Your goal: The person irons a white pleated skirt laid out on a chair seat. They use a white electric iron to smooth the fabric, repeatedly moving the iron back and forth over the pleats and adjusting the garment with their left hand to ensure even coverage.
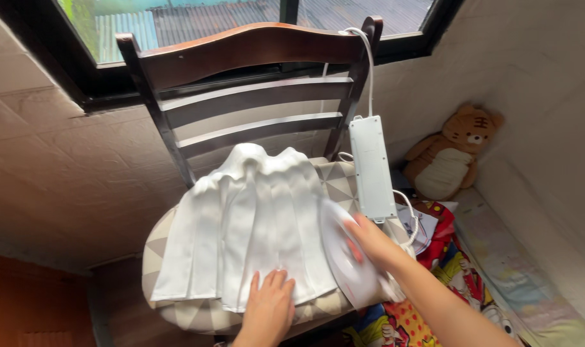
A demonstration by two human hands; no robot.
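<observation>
Head view: I have the white pleated fabric garment [247, 225] spread on the triangle-patterned cushioned seat [160, 241] of the dark wooden slat-back chair [254, 48]. My left hand [270, 305] lies flat and open on the lower hem, pinning it. My right hand [369, 241] grips the white electric iron [344, 257], blurred, at the garment's right edge. A white power strip [371, 167] hangs from the chair back. Step in hand, as I judge: pressing pleats. The next pass calls for keeping the left fingers off the iron's path.
</observation>
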